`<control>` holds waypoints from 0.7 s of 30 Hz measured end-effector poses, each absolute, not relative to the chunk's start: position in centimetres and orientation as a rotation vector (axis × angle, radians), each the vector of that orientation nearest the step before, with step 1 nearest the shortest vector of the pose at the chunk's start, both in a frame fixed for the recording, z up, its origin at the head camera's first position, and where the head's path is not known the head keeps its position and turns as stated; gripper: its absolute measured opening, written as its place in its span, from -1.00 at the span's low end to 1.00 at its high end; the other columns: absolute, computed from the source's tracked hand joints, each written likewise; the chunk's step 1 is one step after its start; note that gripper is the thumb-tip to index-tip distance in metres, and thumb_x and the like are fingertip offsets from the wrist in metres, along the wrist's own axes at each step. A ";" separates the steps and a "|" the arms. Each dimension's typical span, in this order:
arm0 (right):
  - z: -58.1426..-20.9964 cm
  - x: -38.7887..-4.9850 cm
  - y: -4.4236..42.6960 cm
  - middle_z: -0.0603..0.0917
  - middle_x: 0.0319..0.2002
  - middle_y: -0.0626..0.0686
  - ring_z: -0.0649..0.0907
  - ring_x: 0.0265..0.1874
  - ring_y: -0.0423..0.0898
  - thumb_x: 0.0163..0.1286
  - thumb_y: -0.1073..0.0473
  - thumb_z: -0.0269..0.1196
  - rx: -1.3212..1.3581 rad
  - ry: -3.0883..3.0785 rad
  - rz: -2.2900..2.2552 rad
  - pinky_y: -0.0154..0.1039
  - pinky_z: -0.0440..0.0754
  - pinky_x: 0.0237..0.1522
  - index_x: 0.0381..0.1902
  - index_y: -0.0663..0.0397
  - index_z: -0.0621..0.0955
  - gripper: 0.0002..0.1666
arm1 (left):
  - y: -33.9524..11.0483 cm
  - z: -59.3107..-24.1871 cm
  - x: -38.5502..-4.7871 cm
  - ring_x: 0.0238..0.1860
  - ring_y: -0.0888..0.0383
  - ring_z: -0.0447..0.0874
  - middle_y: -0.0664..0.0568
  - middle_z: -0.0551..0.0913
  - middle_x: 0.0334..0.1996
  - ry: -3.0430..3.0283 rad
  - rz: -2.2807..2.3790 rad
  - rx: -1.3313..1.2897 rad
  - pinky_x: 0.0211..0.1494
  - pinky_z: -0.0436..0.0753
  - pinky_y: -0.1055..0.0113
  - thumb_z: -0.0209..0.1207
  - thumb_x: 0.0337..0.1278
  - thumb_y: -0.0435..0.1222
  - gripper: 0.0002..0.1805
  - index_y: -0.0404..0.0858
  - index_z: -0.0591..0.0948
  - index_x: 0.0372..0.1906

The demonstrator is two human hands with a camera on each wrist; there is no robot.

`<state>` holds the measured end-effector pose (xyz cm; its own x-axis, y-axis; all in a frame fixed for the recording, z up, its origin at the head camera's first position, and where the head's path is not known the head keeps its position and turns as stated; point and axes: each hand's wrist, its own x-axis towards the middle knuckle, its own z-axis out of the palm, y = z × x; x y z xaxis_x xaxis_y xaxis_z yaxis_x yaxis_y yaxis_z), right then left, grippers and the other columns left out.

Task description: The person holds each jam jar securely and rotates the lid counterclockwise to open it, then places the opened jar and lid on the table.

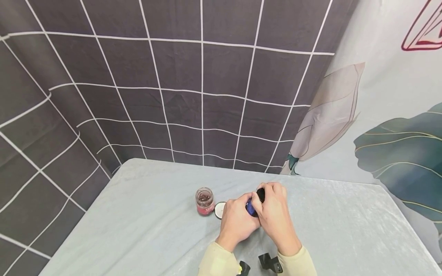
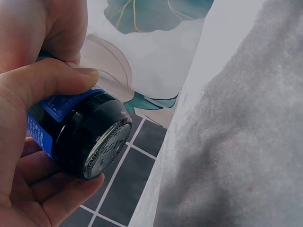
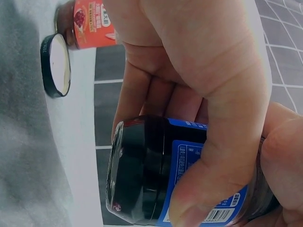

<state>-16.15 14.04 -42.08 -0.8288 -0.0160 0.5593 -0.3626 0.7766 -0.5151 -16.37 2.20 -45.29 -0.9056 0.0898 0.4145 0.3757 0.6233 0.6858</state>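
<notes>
A dark glass jar with a blue label (image 2: 71,123) is between both hands, its ridged glass base showing in the left wrist view. My left hand (image 1: 238,220) grips the body, thumb across the label and fingers round the other side. Over the black lid (image 1: 261,194), my right hand (image 1: 276,214) has its fingers curled; in the right wrist view only part of the right hand (image 3: 284,156) shows at the right edge. Left of the hands stands an uncovered glass jar with a red label (image 1: 205,207) and dark contents. Beside it lies a loose lid (image 1: 219,210), pale inside up.
A light grey cloth covers the table (image 1: 145,222). Behind it hangs a dark curtain with a white grid (image 1: 179,107), and at the right a pale leaf-patterned curtain (image 1: 345,153). Black wrist mounts (image 1: 271,263) sit by the cream sleeves (image 1: 297,264).
</notes>
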 end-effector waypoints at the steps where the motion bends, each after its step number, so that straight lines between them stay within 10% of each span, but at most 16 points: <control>1: -42.1 -16.1 14.0 0.50 -0.23 0.25 0.42 -0.20 0.23 0.30 0.22 0.27 0.284 -2.426 0.852 0.04 0.39 -0.17 -0.27 0.28 0.58 -0.81 | 2.2 -45.3 -16.4 -0.46 0.25 0.68 0.22 0.77 -0.40 -2.507 -1.173 -0.375 -0.34 0.55 0.39 0.47 -0.34 -0.09 -0.55 -0.04 0.74 -0.14; 21: -42.4 -16.3 14.1 0.50 -0.26 0.23 0.43 -0.22 0.22 0.28 0.23 0.28 0.317 -2.396 0.825 0.03 0.37 -0.17 -0.29 0.27 0.57 -0.82 | 2.2 -45.3 -16.3 -0.45 0.22 0.70 0.20 0.77 -0.39 -2.503 -1.163 -0.380 -0.33 0.57 0.37 0.48 -0.35 -0.09 -0.53 -0.06 0.75 -0.14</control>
<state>-16.27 14.14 -42.35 -0.8040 -0.0343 0.5937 -0.3926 0.7805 -0.4866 -16.27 2.15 -45.34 -0.9014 0.0918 0.4230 0.3825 0.6265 0.6791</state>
